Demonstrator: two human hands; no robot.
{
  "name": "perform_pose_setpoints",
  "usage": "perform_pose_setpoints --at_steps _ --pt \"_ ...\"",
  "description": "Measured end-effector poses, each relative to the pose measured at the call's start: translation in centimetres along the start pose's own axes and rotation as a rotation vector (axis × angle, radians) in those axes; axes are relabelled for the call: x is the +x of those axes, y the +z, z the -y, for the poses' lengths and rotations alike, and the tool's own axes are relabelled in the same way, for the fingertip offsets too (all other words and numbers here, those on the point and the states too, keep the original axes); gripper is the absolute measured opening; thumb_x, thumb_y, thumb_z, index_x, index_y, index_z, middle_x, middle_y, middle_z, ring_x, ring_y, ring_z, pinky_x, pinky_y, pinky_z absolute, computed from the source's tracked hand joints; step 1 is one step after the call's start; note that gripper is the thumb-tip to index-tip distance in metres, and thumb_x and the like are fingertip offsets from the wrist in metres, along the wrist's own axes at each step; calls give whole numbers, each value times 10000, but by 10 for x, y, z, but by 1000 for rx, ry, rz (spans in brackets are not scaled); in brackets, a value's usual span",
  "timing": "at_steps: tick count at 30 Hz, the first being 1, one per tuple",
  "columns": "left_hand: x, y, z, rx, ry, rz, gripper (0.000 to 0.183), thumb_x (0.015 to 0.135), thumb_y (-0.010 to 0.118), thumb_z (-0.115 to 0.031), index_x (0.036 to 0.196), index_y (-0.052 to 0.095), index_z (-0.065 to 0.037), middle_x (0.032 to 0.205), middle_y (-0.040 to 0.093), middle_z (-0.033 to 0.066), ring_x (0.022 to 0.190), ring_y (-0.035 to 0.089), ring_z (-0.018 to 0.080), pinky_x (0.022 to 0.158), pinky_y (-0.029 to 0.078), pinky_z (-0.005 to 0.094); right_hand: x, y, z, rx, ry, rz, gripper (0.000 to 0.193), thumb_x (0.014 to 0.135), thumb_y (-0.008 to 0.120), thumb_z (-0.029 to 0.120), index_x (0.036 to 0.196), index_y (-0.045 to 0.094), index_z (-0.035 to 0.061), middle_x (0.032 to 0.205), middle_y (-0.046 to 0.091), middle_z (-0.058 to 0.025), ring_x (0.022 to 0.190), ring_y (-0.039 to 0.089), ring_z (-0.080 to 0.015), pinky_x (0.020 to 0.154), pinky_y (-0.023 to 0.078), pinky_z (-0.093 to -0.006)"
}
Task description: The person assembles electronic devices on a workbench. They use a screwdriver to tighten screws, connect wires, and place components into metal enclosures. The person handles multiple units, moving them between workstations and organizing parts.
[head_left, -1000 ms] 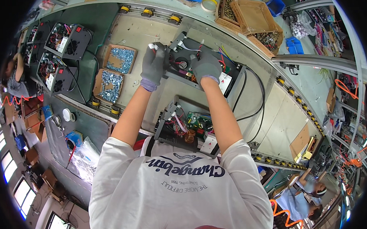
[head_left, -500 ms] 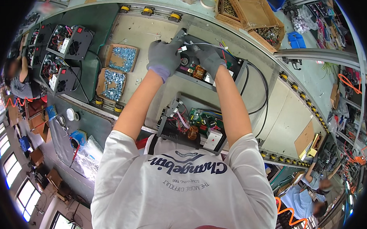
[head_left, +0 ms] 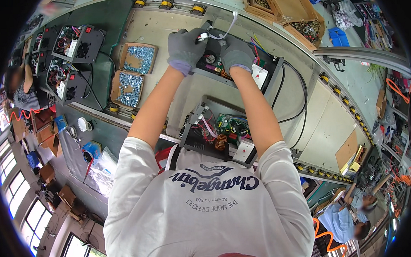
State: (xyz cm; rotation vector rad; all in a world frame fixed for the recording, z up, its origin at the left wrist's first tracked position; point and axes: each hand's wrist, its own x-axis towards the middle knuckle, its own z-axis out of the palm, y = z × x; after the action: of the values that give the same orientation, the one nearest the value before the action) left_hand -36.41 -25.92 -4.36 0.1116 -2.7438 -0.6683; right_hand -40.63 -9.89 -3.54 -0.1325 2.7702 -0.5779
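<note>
Both of my hands wear grey gloves and work over the far open black device housing (head_left: 269, 76). My left hand (head_left: 184, 48) is at its left end, thumb and forefinger closed on a small white connector (head_left: 203, 36). A white ribbon cable (head_left: 231, 23) loops up between the hands. My right hand (head_left: 237, 54) pinches this cable near its lower end, fingers bent over the housing. Coloured wires (head_left: 258, 43) stick up to its right. Nearer to me lies a second open housing (head_left: 201, 146) with a green circuit board (head_left: 228, 124) and a copper coil (head_left: 221, 142).
Two cardboard trays of small metal parts, one (head_left: 155, 53) behind the other (head_left: 141, 92), stand left of my arm. Several finished-looking housings (head_left: 87, 46) sit on the green surface farther left. Black cables (head_left: 305, 98) loop at right. Boxes of screws (head_left: 322, 34) stand far right. Other people are nearby.
The ribbon cable, earlier lying across the housing toward the right, now stands up in a loop. My right hand has shifted slightly left, and the white connector shows at my left fingertips.
</note>
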Motion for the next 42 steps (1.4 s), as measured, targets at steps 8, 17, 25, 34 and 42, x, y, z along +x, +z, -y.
perform_pose_setpoints --at_steps 8,17,25,34,42 --pt "-21 -4 3 -1147 -517 -133 300 979 606 -130 1266 606 -43 887 638 10 722 555 72 643 475 230 15 21 6 -272 -190 85 263 881 619 354 1037 758 194 986 727 -128 919 698 -341 787 543 -452" --pt "-24 0 6 -1068 -515 -120 280 983 598 -142 1243 618 -39 886 641 5 773 562 69 711 482 230 18 34 4 -329 -409 84 197 840 615 197 952 770 147 919 730 -133 897 712 -329 752 549 -456" --pt "-26 29 37 -735 -504 -125 316 990 558 -221 1267 625 -86 975 643 41 856 582 123 776 489 285 15 32 3 -318 -449 71 201 846 610 258 962 765 204 891 718 -124 883 697 -333 737 533 -465" --pt "-21 16 19 -782 -558 70 371 1013 529 -283 1312 588 -73 961 652 67 819 589 135 754 498 299 26 34 3 -429 -488 129 191 852 607 275 938 761 202 871 715 -119 845 697 -324 734 527 -461" --pt "-21 16 19 -843 -536 77 395 1017 538 -317 1298 586 -43 960 663 71 828 602 133 743 501 301 25 31 -1 -310 -487 109 201 848 625 324 943 753 202 822 700 -110 824 686 -322 730 514 -459"
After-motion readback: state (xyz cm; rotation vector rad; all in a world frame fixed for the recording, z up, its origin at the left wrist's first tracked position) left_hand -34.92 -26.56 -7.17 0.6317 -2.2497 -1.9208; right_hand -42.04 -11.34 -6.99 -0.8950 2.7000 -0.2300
